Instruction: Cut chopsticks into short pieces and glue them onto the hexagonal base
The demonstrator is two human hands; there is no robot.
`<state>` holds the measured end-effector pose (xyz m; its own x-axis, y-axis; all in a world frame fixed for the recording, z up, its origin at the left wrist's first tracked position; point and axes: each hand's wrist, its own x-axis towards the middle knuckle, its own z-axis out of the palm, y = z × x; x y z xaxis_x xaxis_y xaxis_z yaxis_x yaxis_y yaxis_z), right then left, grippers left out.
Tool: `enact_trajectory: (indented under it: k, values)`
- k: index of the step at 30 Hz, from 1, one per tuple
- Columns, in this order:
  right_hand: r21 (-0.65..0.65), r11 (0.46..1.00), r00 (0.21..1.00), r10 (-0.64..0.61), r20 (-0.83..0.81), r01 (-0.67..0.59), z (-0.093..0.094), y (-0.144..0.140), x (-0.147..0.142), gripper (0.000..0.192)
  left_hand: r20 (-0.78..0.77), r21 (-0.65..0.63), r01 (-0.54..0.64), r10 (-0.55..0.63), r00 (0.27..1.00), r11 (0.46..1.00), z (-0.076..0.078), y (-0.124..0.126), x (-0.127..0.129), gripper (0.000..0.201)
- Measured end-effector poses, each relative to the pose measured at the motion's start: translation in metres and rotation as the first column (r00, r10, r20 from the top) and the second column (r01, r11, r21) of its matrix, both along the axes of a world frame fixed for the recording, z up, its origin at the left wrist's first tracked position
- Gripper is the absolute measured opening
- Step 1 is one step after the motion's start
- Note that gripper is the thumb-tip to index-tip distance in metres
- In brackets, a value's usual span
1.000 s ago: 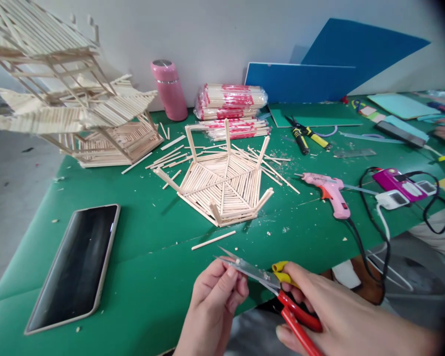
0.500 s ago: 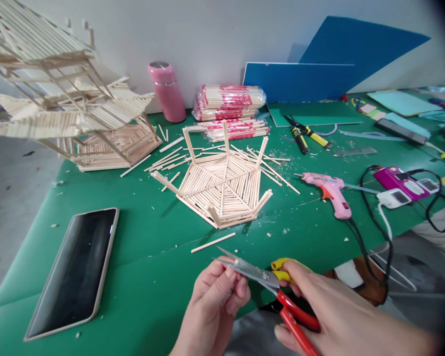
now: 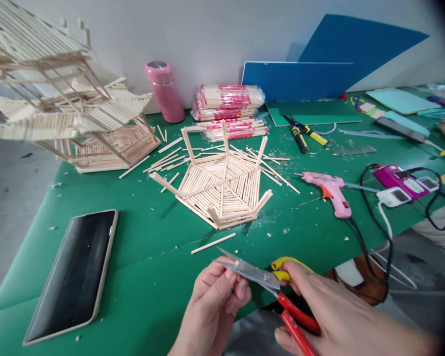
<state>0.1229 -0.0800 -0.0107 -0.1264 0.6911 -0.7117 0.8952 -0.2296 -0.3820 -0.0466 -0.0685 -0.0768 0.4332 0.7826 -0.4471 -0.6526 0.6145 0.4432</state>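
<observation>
The right hand (image 3: 341, 316) grips red-handled metal snips (image 3: 270, 291), blades slightly parted at the fingertips of the left hand (image 3: 217, 301), which pinch a tiny piece too small to identify. Just beyond, a loose wooden stick (image 3: 213, 243) lies on the green surface (image 3: 144, 237), before a hexagonal stick base (image 3: 222, 190).

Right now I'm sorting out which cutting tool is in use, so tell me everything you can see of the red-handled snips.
The snips have short, pointed grey metal blades, slightly parted, a pivot screw, red coated handles and a yellow piece near the pivot. They are held in the air over the near edge of the green table, blades pointing left and away. The right hand grips the handles; the left hand pinches something small at the blades, too small to identify.
</observation>
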Motion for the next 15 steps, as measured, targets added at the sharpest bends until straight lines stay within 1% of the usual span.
enact_trajectory:
  k: [6,10,15]
  values:
    - [-0.003,1.0,1.0,-0.007,-0.017,0.007,0.0013,-0.0002,-0.0023,0.047,0.023,0.018,0.02,-0.021,1.0,1.0,0.0005,0.0007,-0.0005,0.013]
    - [-0.008,1.0,0.999,-0.014,-0.03,0.014,0.0029,-0.0006,-0.0014,0.046,0.041,0.033,0.033,-0.034,0.999,0.999,-0.0017,0.002,-0.0015,0.011]
    - [0.01,0.998,0.995,-0.061,-0.073,0.062,0.0002,-0.0027,0.0021,0.045,0.07,0.047,0.06,-0.063,0.996,0.997,-0.0037,0.0035,-0.0026,0.011]
